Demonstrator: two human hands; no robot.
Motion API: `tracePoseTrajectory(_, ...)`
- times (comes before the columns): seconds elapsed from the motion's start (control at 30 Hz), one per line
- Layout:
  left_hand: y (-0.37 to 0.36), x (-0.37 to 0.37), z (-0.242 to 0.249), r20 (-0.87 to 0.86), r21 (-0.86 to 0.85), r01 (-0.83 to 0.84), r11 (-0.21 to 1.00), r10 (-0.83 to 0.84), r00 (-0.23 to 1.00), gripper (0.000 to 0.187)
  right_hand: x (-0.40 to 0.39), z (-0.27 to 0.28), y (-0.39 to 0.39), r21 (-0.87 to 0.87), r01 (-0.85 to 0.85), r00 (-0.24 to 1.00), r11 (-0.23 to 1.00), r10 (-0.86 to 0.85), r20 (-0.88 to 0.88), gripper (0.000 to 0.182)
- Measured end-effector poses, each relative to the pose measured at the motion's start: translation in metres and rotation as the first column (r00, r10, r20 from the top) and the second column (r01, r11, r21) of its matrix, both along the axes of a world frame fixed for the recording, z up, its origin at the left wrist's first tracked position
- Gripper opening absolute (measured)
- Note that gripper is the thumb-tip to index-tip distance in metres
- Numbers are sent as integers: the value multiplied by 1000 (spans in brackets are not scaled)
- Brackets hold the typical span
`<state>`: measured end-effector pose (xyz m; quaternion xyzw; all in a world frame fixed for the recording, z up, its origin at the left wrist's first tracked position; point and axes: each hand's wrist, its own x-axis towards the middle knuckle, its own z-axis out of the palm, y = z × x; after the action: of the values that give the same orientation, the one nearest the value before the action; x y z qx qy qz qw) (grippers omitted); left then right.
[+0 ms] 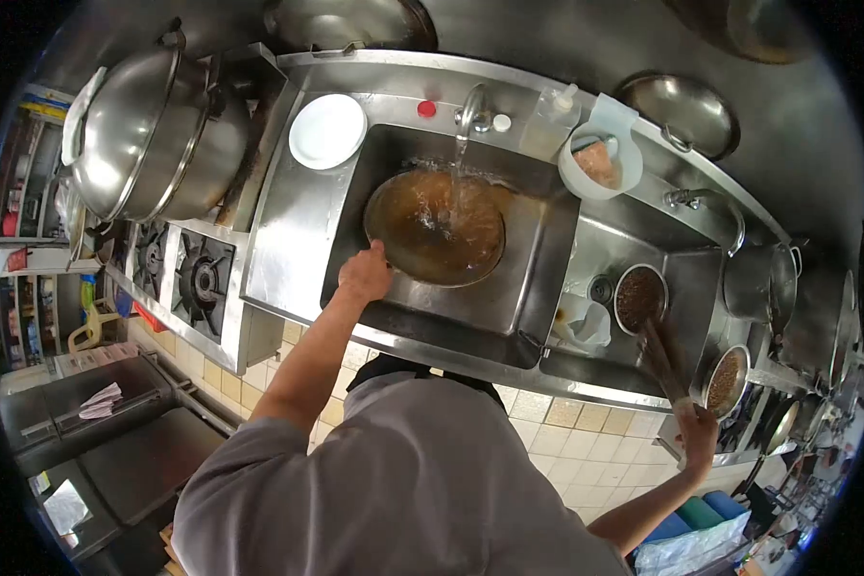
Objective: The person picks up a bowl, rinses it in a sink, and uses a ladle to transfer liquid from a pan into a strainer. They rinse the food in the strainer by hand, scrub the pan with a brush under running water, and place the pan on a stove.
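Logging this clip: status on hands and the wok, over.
Left hand gripping rim of wok in sink, tap running brown water in. Right hand holding brush off to the side. Nothing in the way.

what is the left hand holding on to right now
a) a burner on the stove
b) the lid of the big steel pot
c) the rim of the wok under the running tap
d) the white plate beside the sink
c: the left hand grips the near rim of the wok, which sits in the sink full of brown water, with the tap running into it; the white plate lies untouched on the counter.
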<state>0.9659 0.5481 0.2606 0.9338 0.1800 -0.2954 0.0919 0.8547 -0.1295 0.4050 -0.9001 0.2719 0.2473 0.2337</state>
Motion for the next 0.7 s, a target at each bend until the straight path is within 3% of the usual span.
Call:
tracePoseTrajectory(0.03,-2,5,12,73,-50,8,999,-4,997,34,-6,14,26,236,74,978,969,-117,172,50)
tracePoseTrajectory(0.07,-5,11,22,146,-95,21,995,-7,989,36,-6,15,49,232,70,978,970,-112,178,50)
tracePoseTrajectory(0.13,-16,27,35,189,-133,-4,991,29,982,38,4,2,99,608,123,933,784,-300,198,51)
tracePoseTrajectory(0.2,-24,36,36,233,-172,-20,985,60,971,40,30,-25,158,657,-25,979,753,-115,170,45)
tracePoseTrajectory(0.23,-26,39,32,204,-167,31,985,4,979,39,45,-50,198,706,-176,949,686,-73,308,44)
tracePoseTrajectory(0.27,-27,39,29,174,-162,78,984,-49,984,38,65,-38,242,747,39,993,664,-111,46,50)
tracePoseTrajectory(0.33,-18,26,10,107,-202,53,978,-32,994,36,92,-70,302,522,-321,940,790,200,275,56)
tracePoseTrajectory(0.4,14,-1,-53,25,-291,164,943,-164,986,36,113,-131,338,398,-436,885,808,305,351,61)
tracePoseTrajectory(0.47,37,-36,-69,31,-322,82,943,-76,997,40,139,-149,371,254,-497,866,830,458,198,61)
tracePoseTrajectory(0.5,44,-50,-76,39,-353,8,936,7,999,45,149,-167,383,263,-494,869,829,460,184,61)
tracePoseTrajectory(0.57,52,-70,-91,17,-284,13,959,-8,1000,45,155,-204,402,260,-604,794,753,596,120,62)
tracePoseTrajectory(0.63,62,-67,-104,-59,-194,-20,981,8,998,50,152,-216,430,283,-647,754,708,649,101,63)
tracePoseTrajectory(0.7,75,-62,-123,-63,-234,-38,972,24,998,52,144,-202,463,349,-667,705,658,709,10,66)
